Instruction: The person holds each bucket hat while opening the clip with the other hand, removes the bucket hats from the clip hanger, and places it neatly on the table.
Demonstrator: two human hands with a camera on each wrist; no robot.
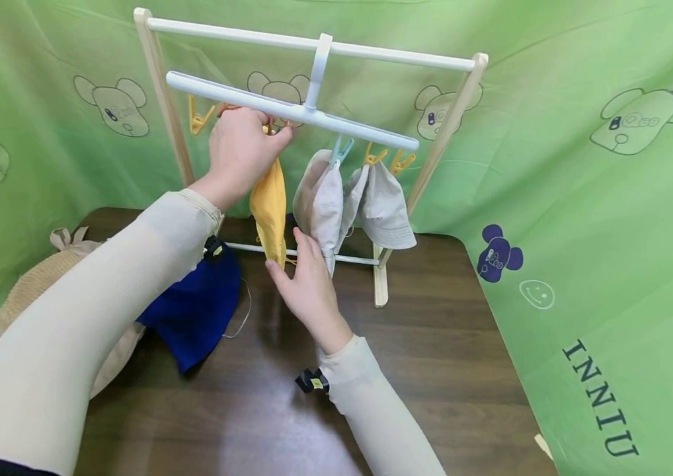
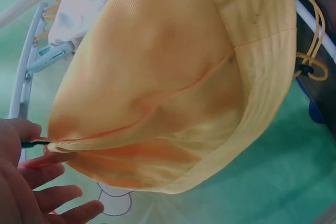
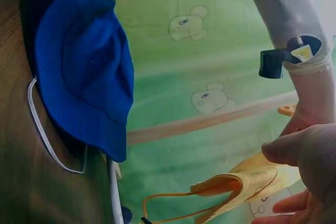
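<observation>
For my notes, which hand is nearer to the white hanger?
Left: the left hand is just below the hanger; the right hand is lower, by the yellow hat's brim.

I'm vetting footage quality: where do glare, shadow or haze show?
Head: pale glare on the table near the bottom edge; left wrist: a slight haze, with the yellow hat softly lit; right wrist: top right corner washed out beside the sleeve, dark shadow beside the blue hat.
</observation>
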